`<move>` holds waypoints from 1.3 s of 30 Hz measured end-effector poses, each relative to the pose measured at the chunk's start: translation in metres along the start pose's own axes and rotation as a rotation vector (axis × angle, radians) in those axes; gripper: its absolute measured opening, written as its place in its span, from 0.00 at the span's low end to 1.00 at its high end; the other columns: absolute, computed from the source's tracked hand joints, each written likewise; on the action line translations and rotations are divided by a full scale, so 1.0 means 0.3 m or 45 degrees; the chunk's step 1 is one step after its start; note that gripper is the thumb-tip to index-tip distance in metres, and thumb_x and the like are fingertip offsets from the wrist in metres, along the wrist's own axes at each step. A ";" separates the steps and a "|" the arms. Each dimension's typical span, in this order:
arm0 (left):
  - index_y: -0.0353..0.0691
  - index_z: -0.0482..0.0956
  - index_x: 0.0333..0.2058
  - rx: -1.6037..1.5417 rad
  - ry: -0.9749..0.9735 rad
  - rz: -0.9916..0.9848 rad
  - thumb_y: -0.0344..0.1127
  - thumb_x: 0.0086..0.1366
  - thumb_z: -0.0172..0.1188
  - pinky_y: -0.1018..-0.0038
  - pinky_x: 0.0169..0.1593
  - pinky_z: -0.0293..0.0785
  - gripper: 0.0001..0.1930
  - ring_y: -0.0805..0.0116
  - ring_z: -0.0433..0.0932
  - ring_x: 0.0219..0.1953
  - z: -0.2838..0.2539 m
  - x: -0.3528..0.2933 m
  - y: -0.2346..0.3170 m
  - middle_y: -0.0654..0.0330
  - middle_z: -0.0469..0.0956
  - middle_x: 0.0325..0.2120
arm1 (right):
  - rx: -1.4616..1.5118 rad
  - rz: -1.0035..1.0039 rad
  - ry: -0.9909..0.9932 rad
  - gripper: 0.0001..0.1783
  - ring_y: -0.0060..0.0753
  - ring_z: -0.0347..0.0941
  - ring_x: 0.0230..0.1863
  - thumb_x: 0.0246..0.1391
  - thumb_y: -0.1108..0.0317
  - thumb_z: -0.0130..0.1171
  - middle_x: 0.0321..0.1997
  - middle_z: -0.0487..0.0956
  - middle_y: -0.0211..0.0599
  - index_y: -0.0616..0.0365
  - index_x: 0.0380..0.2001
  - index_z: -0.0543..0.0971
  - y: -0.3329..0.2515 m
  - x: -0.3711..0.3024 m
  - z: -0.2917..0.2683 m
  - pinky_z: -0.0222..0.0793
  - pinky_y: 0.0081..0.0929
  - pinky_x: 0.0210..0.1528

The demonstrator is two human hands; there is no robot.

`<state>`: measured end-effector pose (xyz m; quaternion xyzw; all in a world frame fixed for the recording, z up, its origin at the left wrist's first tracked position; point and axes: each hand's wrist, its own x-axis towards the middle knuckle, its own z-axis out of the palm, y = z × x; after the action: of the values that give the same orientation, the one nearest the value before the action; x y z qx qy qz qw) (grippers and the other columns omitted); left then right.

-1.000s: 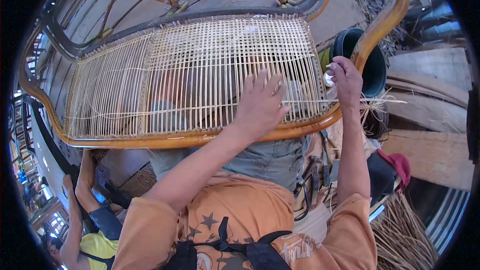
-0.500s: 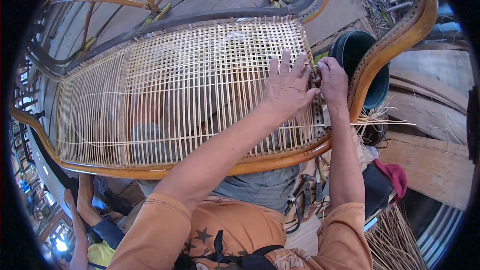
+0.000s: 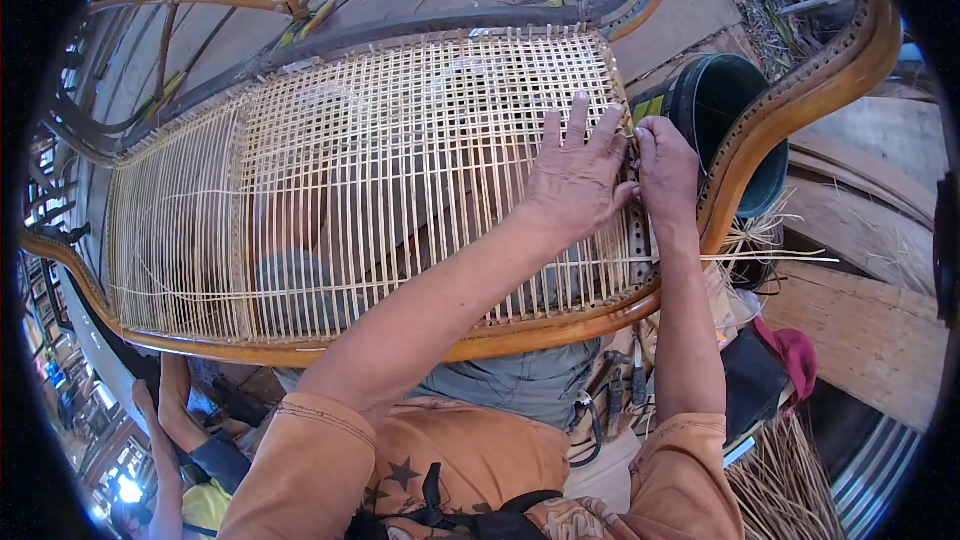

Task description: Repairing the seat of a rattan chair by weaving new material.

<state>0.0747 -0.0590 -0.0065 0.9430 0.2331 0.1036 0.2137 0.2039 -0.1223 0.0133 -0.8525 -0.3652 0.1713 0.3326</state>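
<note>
- Our left hand has shifted to the right end of the partly woven cane panel, fingers spread open over the strands.
- Our right hand has come in to the panel's edge just beside it, fingers curled; we cannot tell whether they pinch a strand.
- So both hands now meet at one spot, the panel set within its rattan frame before us.

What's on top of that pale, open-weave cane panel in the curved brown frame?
The person's bare left hand lies spread on the panel near its right edge, where the bare right hand is too. Strands behind that left hand and forearm are covered.
</note>
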 end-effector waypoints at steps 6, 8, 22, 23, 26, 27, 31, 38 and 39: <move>0.41 0.68 0.58 -0.041 0.008 0.008 0.55 0.59 0.56 0.43 0.64 0.46 0.33 0.42 0.48 0.66 0.003 -0.008 0.009 0.54 0.53 0.64 | -0.190 -0.336 -0.091 0.07 0.55 0.73 0.36 0.57 0.70 0.49 0.31 0.75 0.51 0.62 0.31 0.74 -0.005 0.016 -0.008 0.69 0.42 0.38; 0.36 0.67 0.58 -0.058 0.023 0.027 0.54 0.58 0.56 0.45 0.64 0.46 0.34 0.42 0.46 0.67 0.006 -0.008 0.020 0.52 0.50 0.64 | -0.275 -0.420 -0.100 0.07 0.56 0.73 0.36 0.58 0.70 0.49 0.32 0.75 0.52 0.62 0.32 0.74 -0.004 0.025 0.003 0.69 0.43 0.39; 0.47 0.70 0.57 -0.040 0.007 -0.042 0.55 0.64 0.49 0.45 0.64 0.46 0.27 0.44 0.52 0.66 -0.008 -0.005 -0.044 0.54 0.59 0.63 | -0.034 -0.023 0.009 0.10 0.16 0.67 0.22 0.63 0.63 0.51 0.25 0.77 0.30 0.56 0.42 0.77 0.072 -0.014 -0.002 0.66 0.19 0.26; 0.48 0.70 0.57 -0.047 0.006 -0.039 0.56 0.64 0.49 0.45 0.64 0.46 0.28 0.44 0.52 0.66 -0.001 0.000 -0.043 0.55 0.59 0.63 | -0.035 -0.019 0.010 0.10 0.16 0.67 0.22 0.63 0.63 0.51 0.25 0.77 0.30 0.56 0.42 0.77 0.057 -0.016 -0.002 0.66 0.19 0.26; 0.48 0.69 0.58 -0.040 -0.022 -0.044 0.56 0.64 0.49 0.44 0.64 0.45 0.28 0.44 0.51 0.66 -0.005 0.023 -0.048 0.55 0.58 0.63 | -0.044 0.044 -0.040 0.11 0.40 0.75 0.31 0.63 0.64 0.50 0.32 0.77 0.45 0.60 0.41 0.76 -0.006 -0.023 -0.003 0.70 0.31 0.36; 0.48 0.69 0.58 -0.015 -0.021 -0.035 0.56 0.64 0.49 0.44 0.64 0.45 0.28 0.44 0.51 0.66 -0.007 0.025 -0.046 0.55 0.58 0.63 | -0.047 -0.035 0.004 0.10 0.41 0.75 0.32 0.62 0.66 0.51 0.32 0.77 0.45 0.60 0.40 0.75 -0.020 -0.025 -0.005 0.70 0.31 0.36; 0.44 0.68 0.58 -0.041 -0.009 -0.041 0.54 0.63 0.52 0.45 0.65 0.45 0.29 0.44 0.50 0.66 -0.013 -0.016 -0.048 0.53 0.58 0.63 | -0.144 -0.354 0.038 0.08 0.41 0.75 0.34 0.59 0.69 0.54 0.34 0.77 0.44 0.61 0.39 0.76 -0.006 -0.022 0.009 0.70 0.29 0.39; 0.40 0.72 0.51 -0.156 0.001 -0.028 0.48 0.59 0.59 0.47 0.62 0.51 0.25 0.46 0.56 0.63 -0.229 -0.226 -0.065 0.53 0.63 0.58 | -0.246 -0.404 0.052 0.05 0.42 0.74 0.34 0.57 0.72 0.55 0.32 0.76 0.45 0.63 0.35 0.76 0.005 -0.012 0.043 0.69 0.30 0.39; 0.39 0.72 0.51 -0.159 -0.023 -0.047 0.47 0.59 0.59 0.47 0.62 0.51 0.25 0.47 0.56 0.63 -0.271 -0.263 -0.076 0.53 0.63 0.57 | -0.246 -0.408 0.027 0.05 0.44 0.73 0.34 0.57 0.71 0.54 0.32 0.75 0.45 0.62 0.34 0.75 0.000 -0.010 0.046 0.69 0.31 0.39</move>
<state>-0.0270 -0.0500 0.0479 0.9243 0.2416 0.1055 0.2761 0.1946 -0.1184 0.0035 -0.8131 -0.5076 0.0714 0.2760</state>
